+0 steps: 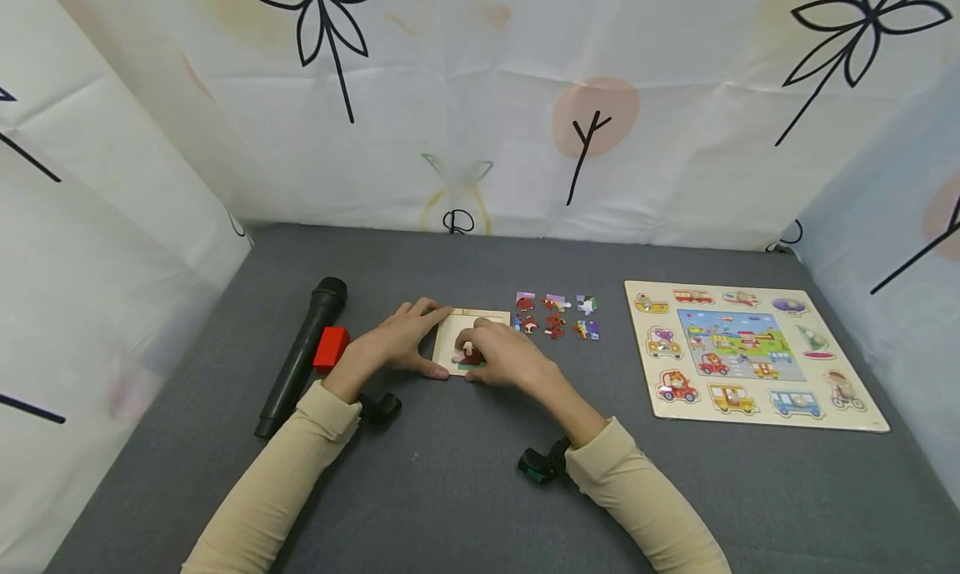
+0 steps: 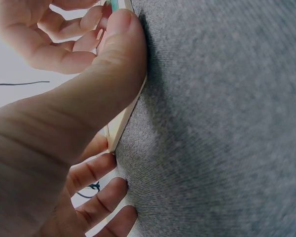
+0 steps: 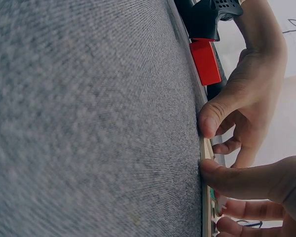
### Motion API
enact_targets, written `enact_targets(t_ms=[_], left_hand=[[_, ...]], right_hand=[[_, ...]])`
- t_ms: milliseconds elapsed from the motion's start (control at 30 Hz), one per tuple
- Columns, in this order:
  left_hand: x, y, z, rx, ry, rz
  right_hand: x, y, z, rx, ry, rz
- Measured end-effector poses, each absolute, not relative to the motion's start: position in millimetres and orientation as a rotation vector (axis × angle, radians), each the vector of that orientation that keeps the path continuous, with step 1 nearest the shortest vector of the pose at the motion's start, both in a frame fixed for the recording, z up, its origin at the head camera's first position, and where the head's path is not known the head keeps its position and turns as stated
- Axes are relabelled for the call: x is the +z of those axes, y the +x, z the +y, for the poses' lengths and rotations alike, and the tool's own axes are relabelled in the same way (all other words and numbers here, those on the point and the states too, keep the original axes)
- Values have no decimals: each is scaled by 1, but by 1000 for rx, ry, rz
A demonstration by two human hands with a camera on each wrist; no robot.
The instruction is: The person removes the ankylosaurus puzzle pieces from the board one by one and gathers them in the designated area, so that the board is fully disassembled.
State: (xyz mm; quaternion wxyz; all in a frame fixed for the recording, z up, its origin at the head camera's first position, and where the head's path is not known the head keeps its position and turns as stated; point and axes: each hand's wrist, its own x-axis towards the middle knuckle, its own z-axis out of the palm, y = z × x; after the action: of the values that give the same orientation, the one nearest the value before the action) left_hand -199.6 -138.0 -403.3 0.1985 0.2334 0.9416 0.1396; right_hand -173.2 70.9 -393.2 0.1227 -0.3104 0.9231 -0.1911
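A small light-wood puzzle board [image 1: 487, 315] lies on the grey table between both hands. My left hand [image 1: 393, 339] holds its left side, thumb at the near edge and forefinger reaching the far corner. My right hand [image 1: 506, 356] bends over the board from the right. Its fingers pinch a dark red and white puzzle piece [image 1: 470, 359] on the board, partly hidden by the fingers. In the right wrist view the right thumb [image 3: 214, 170] rests at the board's near edge. Just right of the board, several loose jigsaw pieces [image 1: 555, 326] lie in two rows.
A black microphone [image 1: 300, 357] lies at the left, with a red block [image 1: 331, 348] beside it near the left wrist. A larger wooden puzzle board [image 1: 738, 407] with vehicle pictures lies at the right. A patterned white cloth [image 1: 510, 157] hangs behind the table.
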Motion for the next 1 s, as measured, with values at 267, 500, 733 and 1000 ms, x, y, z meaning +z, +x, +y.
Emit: enact_targets(t_ms=[267,500,733,1000], left_hand=[[-403,-199,-138,391,650,2635],[-403,-199,-138,389,639,2636],[-403,-199,-137,389,639,2637],[-403,-199,-138,387,642,2639]], right_hand=[[-392,-171,71,-586,-885,2700],[-394,-173,70,-582,-897,2705],[-395,-174,72,-602,-941,2688],[-394,-172,72,-615,-955,2680]])
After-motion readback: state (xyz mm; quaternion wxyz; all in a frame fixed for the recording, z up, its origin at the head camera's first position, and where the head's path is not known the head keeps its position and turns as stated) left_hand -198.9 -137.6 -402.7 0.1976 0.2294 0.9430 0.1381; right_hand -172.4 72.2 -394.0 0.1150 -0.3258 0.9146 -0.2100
